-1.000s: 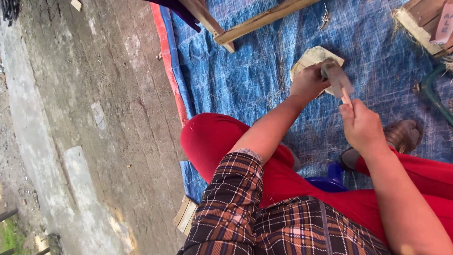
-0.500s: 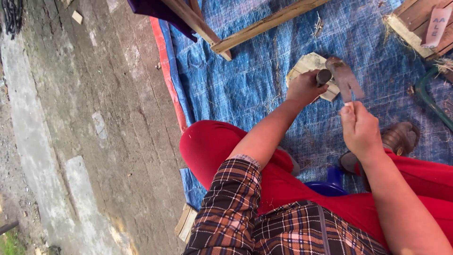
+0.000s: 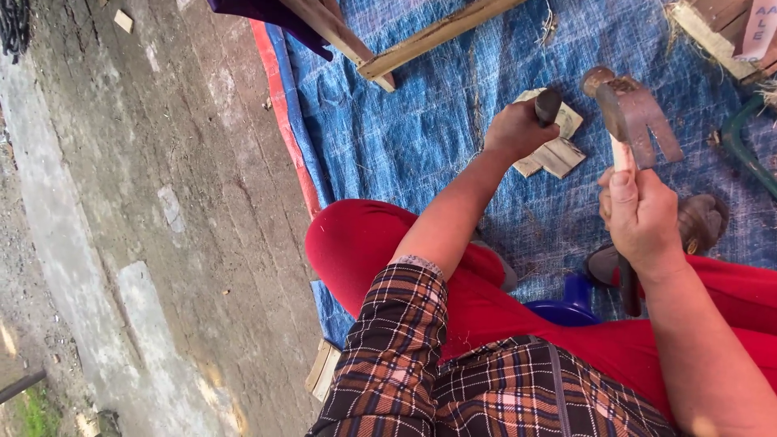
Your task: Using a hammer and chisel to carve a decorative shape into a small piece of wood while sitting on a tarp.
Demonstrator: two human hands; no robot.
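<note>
A pale pink label (image 3: 759,28) with dark lettering sits at the top right corner, tilted, cut off by the frame edge, lying on a wooden crate (image 3: 716,28). No packages, signs or screens show

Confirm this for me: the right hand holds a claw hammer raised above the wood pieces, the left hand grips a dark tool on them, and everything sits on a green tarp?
Not quite. The head view shows a blue tarp, not green. The right hand does hold the claw hammer raised, and the left hand grips the dark tool on the wood pieces.
</note>
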